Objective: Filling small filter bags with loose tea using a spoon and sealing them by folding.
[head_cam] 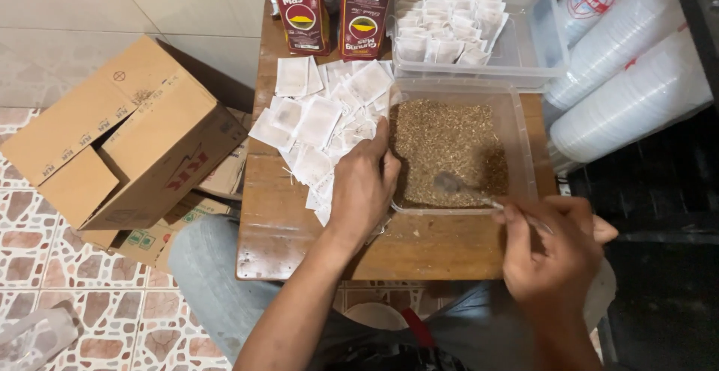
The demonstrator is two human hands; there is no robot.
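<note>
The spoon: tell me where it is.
The spoon is in the right hand, bowl over loose tea in the clear tub, right of the paper sachets.

A small wooden table [419,251] stands on a tiled floor [45,266] with a brown and white stone pattern. Far left of the fingers, an open cardboard box [127,135] lies tilted on flattened cartons [142,244]. Behind it rises a pale tiled wall [90,11]. To the right of the fingers, stacks of white plastic cups [629,79] lean beside a dark shelf [674,184]. The light is warm and even.
</note>
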